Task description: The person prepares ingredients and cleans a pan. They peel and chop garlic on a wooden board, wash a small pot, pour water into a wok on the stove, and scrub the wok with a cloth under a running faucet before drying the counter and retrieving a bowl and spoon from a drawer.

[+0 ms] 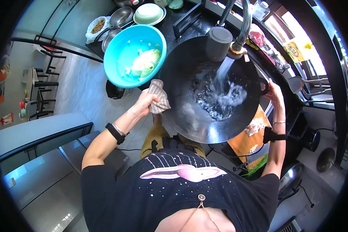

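A large dark wok (185, 116) is under a running faucet (243, 32), and water (223, 98) swirls in its bowl. My left hand (146, 100) grips a folded striped cloth (159, 97) at the wok's left side; the cloth hides whatever handle is beneath it. My right hand (274, 91) is at the wok's right loop handle (264, 86), with its fingers partly hidden behind it. A grey cylindrical container (219, 39) stands beside the faucet, over the wok's far rim. Up and left of the wok, a blue plastic basin (113, 66) holds cut cabbage (146, 63).
Right of the wok, a wooden cutting board (239, 142) bears sliced pale meat (255, 126), a cleaver (256, 153) and green stalks (258, 166). Metal pans (121, 17) and a bowl (148, 13) sit behind the basin. Spatulas (297, 84) lie at the right by the window.
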A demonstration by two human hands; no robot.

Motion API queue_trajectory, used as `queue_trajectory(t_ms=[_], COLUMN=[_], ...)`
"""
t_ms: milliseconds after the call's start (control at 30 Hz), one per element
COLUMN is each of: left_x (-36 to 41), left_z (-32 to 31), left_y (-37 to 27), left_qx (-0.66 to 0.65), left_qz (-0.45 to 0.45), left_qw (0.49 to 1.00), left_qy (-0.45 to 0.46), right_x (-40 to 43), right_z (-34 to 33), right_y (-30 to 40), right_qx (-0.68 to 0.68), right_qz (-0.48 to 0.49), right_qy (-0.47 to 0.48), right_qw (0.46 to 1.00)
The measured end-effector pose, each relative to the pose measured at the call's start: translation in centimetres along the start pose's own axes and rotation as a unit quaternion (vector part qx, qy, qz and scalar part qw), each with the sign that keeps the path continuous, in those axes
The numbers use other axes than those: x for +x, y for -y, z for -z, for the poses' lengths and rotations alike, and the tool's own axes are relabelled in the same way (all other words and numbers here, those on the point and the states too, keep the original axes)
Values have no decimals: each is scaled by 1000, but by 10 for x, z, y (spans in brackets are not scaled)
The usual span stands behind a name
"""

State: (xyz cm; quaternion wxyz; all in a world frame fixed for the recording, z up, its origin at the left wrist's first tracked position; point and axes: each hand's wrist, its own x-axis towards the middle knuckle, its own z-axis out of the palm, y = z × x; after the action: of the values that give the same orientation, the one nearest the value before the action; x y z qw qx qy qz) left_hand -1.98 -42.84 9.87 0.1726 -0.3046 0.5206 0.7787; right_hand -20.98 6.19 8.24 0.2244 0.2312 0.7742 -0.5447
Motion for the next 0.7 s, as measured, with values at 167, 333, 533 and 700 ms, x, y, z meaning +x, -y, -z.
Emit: queue_trajectory(t_ms=[167,333,533,700], left_x=[25,25,-4,-49], left_z=[4,0,-12,-28], left_y=[18,13,-24,-60], left_qx=[-33,-26,28,96], left_qz=[61,74,57,-6], left_qw=[998,996,997,995], left_qy=[-4,41,40,-21], right_x=[-38,-27,25,65], right_z=[19,33,22,-39], right_y=[26,20,-24,-40], right_qx=[-23,-47,-33,-31], right_qz=[42,30,-58,-62], right_qy=[3,12,45,105], right_qw=[999,998,997,992])
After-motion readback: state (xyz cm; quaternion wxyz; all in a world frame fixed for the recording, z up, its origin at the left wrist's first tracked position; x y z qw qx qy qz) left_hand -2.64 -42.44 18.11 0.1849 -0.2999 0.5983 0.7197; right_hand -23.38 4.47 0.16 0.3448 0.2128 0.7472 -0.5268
